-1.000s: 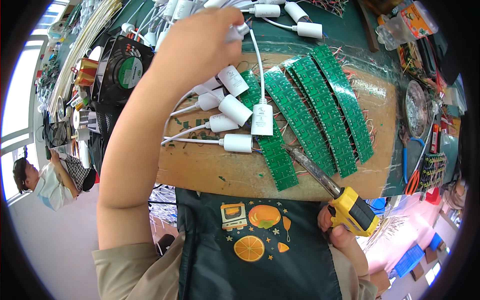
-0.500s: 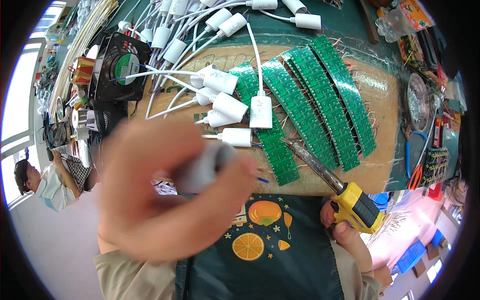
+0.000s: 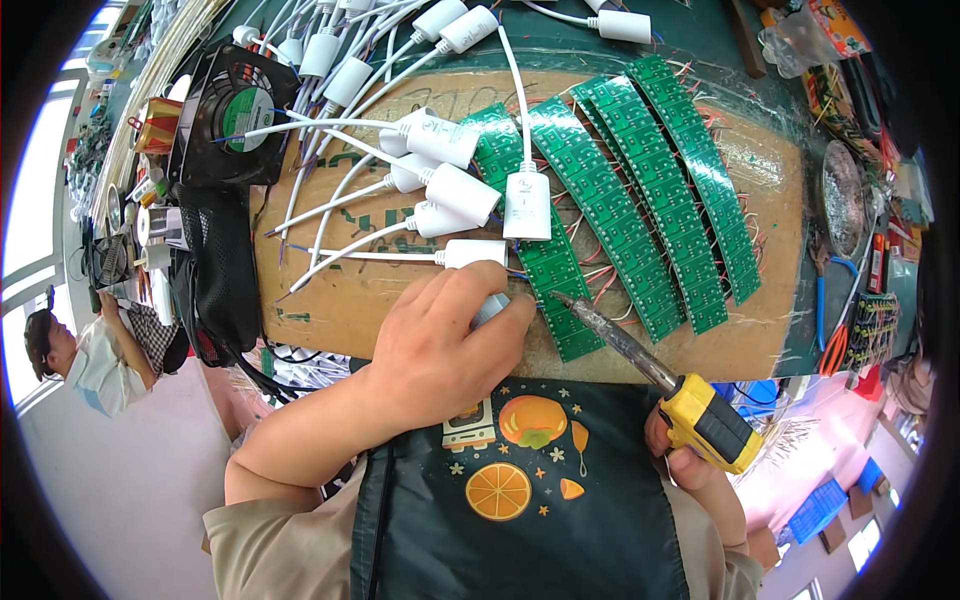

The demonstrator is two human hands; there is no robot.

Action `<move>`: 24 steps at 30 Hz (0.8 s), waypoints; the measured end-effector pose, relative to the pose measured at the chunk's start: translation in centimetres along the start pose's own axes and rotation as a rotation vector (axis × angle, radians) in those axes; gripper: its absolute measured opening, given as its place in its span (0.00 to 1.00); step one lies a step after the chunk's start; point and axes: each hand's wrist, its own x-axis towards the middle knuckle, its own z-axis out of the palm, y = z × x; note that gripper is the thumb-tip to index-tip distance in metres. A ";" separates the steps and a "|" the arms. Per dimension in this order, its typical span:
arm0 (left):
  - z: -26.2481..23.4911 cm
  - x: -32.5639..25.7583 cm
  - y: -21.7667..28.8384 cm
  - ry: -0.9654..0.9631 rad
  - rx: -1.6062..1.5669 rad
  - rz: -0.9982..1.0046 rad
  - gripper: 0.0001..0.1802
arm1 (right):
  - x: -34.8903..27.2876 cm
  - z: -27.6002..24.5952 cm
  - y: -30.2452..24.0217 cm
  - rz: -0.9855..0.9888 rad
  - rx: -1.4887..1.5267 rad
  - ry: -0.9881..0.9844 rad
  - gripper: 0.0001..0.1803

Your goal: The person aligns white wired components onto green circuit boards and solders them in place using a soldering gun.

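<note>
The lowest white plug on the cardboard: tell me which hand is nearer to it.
Left. The left hand rests just below the lowest white plug, its fingers almost touching it. The right hand is far off to the lower right, gripping the yellow soldering iron.

The person's left hand (image 3: 440,345) lies low and palm-down in front of the chest, its knuckles up and its fingers (image 3: 480,300) curled in around something small and grey that they pinch at the tips. The bare left forearm runs back from it down to the left, bent at the elbow, with a short tan sleeve at the shoulder. The right hand (image 3: 700,475) sits lower and off to the right, close to the body, its fingers wrapped tight around a yellow handle, thumb side up, wrist tucked against the side.
</note>
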 end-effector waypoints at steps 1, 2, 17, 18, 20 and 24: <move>0.0 0.0 0.0 -0.001 0.001 -0.001 0.20 | 0.0 -0.1 0.1 -0.007 -0.034 -0.019 0.24; 0.1 0.1 -0.1 0.007 0.016 0.005 0.20 | 0.0 -0.1 0.0 -0.006 -0.033 -0.019 0.24; 0.2 0.1 -0.1 -0.039 0.145 0.047 0.21 | 0.1 -0.3 0.6 -0.032 -0.210 -0.057 0.18; 0.2 0.1 -0.1 -0.040 0.149 0.052 0.21 | 0.3 0.0 0.4 -0.048 -0.201 -0.045 0.18; 0.2 0.1 0.0 -0.045 0.152 0.050 0.21 | 0.5 0.2 0.2 -0.063 -0.192 -0.033 0.18; 0.2 0.0 0.0 -0.054 0.159 0.048 0.21 | 0.6 0.4 0.0 -0.049 -0.146 -0.015 0.18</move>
